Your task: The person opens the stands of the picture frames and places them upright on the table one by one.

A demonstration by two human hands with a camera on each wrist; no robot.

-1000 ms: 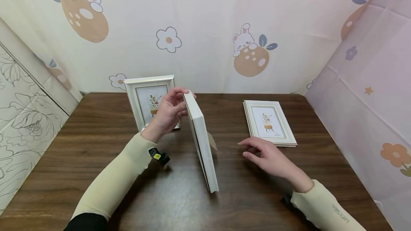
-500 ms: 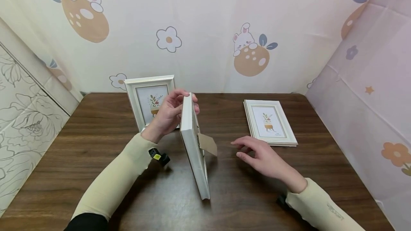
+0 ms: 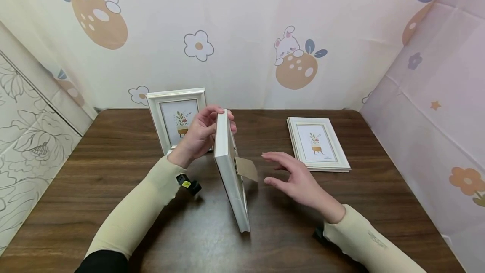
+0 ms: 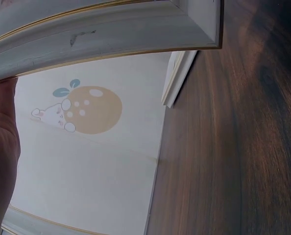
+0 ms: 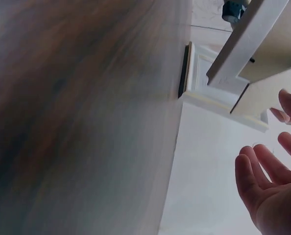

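My left hand [image 3: 202, 132] grips the top of a white picture frame [image 3: 230, 180] that stands nearly edge-on to the head view. From its back a tan stand flap [image 3: 246, 168] juts out to the right. In the left wrist view the moulded front of this picture frame [image 4: 106, 36] fills the top, with the fingers of my left hand [image 4: 3, 142] at its edge. My right hand [image 3: 293, 176] hovers just right of the flap, fingers apart and holding nothing. The right wrist view has the spread fingers of my right hand [image 5: 268, 181] below the flap [image 5: 273, 90].
Behind my left hand stands another white picture frame [image 3: 178, 104] with a potted-plant print. Farther right, a stack of similar picture frames [image 3: 316, 144] lies flat, print up. The dark wooden table [image 3: 125, 138] meets a patterned curtain [image 3: 242, 54] at the back.
The held picture frame has turned, bringing its back and tan flap into view, and its lower end shifted slightly left. My right hand has moved left and up toward the flap.
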